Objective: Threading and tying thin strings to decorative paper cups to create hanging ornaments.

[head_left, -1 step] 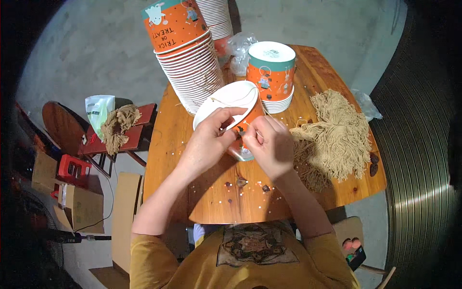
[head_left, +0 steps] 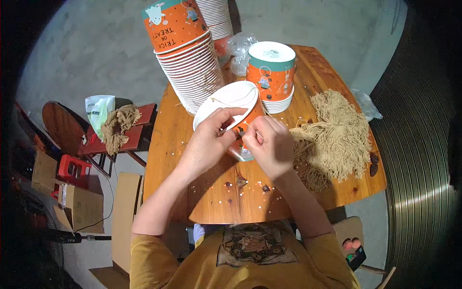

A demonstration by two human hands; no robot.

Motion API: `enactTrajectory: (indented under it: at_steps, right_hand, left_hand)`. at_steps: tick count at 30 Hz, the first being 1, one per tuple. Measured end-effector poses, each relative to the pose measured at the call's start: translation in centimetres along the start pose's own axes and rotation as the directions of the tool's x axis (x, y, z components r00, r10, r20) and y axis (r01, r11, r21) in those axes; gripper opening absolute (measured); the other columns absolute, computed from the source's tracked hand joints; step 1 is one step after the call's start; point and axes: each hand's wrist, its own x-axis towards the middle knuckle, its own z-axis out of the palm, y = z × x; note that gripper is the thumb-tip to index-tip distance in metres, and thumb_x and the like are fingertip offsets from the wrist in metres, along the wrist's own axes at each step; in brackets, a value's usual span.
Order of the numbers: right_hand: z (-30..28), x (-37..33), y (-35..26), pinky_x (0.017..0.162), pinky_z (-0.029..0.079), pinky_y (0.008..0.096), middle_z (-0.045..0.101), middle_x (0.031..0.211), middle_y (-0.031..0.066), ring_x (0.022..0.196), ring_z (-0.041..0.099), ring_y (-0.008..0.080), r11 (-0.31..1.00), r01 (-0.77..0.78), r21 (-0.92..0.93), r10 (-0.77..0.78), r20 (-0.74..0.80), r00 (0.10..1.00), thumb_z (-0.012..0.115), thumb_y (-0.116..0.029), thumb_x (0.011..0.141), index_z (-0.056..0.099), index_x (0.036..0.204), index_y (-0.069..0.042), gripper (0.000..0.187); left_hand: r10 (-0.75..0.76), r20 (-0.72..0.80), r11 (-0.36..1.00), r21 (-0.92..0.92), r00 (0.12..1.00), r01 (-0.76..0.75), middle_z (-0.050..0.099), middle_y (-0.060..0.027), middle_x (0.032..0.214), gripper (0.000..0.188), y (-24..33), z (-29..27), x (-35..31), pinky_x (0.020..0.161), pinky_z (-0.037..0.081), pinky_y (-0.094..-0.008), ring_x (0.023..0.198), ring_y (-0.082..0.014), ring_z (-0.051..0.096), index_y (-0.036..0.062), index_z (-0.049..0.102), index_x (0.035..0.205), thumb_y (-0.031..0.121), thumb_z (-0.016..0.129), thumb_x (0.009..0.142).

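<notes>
A paper bucket (head_left: 236, 94), white inside and orange with a green band outside, is tilted on the wooden table between my hands. My left hand (head_left: 207, 142) grips its side, fingers over the rim and thumb against the printed wall. Across the white opening runs a thin beige cord (head_left: 220, 102). The fingers of my right hand (head_left: 272, 147) are curled in a pinch at the bucket's right side, on what looks like an end of that cord. The fingertips partly hide it. A pile of cut beige cords (head_left: 339, 137) lies to the right of my right hand.
Behind the bucket stand a tall leaning stack of paper buckets (head_left: 185, 77) and a short upside-down stack (head_left: 271, 79). Clear plastic (head_left: 239, 53) lies between them. Small bits dot the table (head_left: 216, 204). At left, a stool (head_left: 144, 125) bears more cords; cardboard boxes (head_left: 86, 207) are below.
</notes>
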Motion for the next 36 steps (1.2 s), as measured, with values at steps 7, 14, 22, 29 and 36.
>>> enactTrajectory:
  at_steps: [7,14,22,29,36]
  right_hand:
    - [-0.6,-0.4,0.3,0.06,0.045,0.0408,0.057,0.068,0.01,0.067,0.058,0.0292,1.0,-0.022,-0.018,0.023,0.059,0.998,0.062,-0.012,0.073,0.052,0.072,-0.007,0.011]
    - [-2.2,-2.1,1.4,0.056,0.044,0.0419,0.055,0.066,0.0118,0.064,0.057,0.0318,0.985,-0.125,0.119,0.11,0.124,0.986,0.061,-0.012,0.077,0.053,0.077,-0.005,0.01]
    - [-4.1,-3.0,3.7,0.055,0.043,0.0343,0.056,0.065,0.0115,0.058,0.055,0.0238,0.852,-0.408,0.327,0.275,0.384,0.882,0.06,-0.014,0.083,0.056,0.084,-0.004,0.011]
    - [-6.5,-2.7,4.3,0.062,0.046,0.033,0.059,0.077,0.0123,0.068,0.058,0.0237,0.917,-0.345,0.202,0.232,0.432,0.871,0.06,-0.016,0.085,0.057,0.086,-0.002,0.014]
    - [-6.0,-2.7,4.6,0.063,0.047,0.038,0.058,0.08,0.013,0.074,0.058,0.031,0.989,0.07,0.128,-0.102,0.265,0.959,0.063,-0.012,0.081,0.058,0.084,-0.002,0.012]
  left_hand:
    - [-0.043,0.211,0.998,0.056,0.977,0.032,0.058,-0.0069,0.1,0.036,1.7,-0.6,0.1,0.08,0.048,-0.0266,0.089,-0.013,0.056,-0.0006,0.053,0.12,0.003,0.048,0.085]
    - [-0.177,0.476,0.966,-0.085,0.861,0.246,0.058,0.002,0.092,0.016,0.2,0.1,3.0,0.075,0.044,-0.022,0.083,-0.0051,0.051,0.0017,0.058,0.104,0.013,0.049,0.096]
    - [0.031,0.311,0.961,0.253,0.95,-0.114,0.06,-0.0158,0.077,0.012,0.1,2.8,3.2,0.066,0.045,-0.0364,0.073,-0.0281,0.059,0.0024,0.053,0.095,0.014,0.053,0.091]
    - [0.136,0.124,0.968,0.195,0.983,-0.159,0.048,-0.0004,0.077,0.008,0.0,2.5,3.0,0.066,0.041,-0.025,0.07,-0.0092,0.044,0.0035,0.047,0.091,0.01,0.05,0.095]
    - [-0.111,0.185,0.994,-0.001,0.977,0.113,0.059,-0.008,0.076,0.006,1.6,3.5,3.6,0.062,0.048,-0.0281,0.067,-0.0132,0.059,0.0053,0.04,0.093,0.009,0.041,0.097]
